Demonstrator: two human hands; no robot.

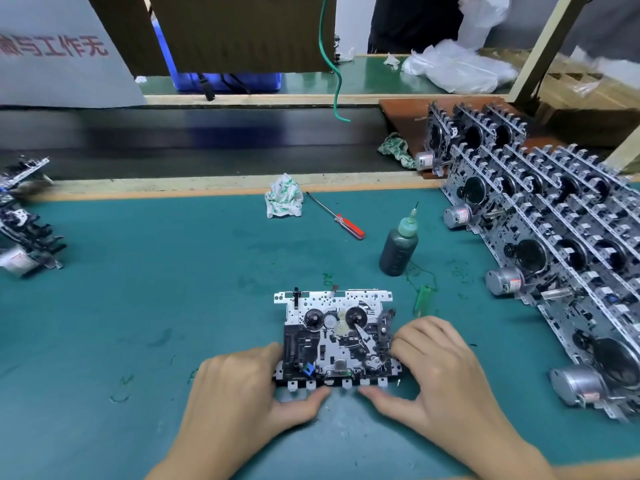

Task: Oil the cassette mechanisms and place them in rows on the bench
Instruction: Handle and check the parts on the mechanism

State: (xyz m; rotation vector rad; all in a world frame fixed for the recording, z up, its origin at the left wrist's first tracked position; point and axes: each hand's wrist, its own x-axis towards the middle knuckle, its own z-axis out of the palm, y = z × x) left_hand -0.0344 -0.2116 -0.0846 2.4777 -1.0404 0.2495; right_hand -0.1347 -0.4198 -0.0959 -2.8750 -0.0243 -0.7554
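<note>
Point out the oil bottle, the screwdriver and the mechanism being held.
oil bottle (397,251), head view, dark body.
screwdriver (349,226), head view, red handle.
cassette mechanism (337,336), head view, middle of chassis.

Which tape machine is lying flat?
The cassette mechanism between both hands lies flat on the mat; those in the rows at right stand on edge.

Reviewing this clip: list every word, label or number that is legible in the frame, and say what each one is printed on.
"与工作无" in red characters on the white sign at upper left; a character before it is cut off by the frame edge.
Red-and-white labels on the motors of the racked mechanisms: too small to read.
Graduation marks on the oil bottle: too faint to read.
Green scribbles on the mat: not legible as text.
</note>
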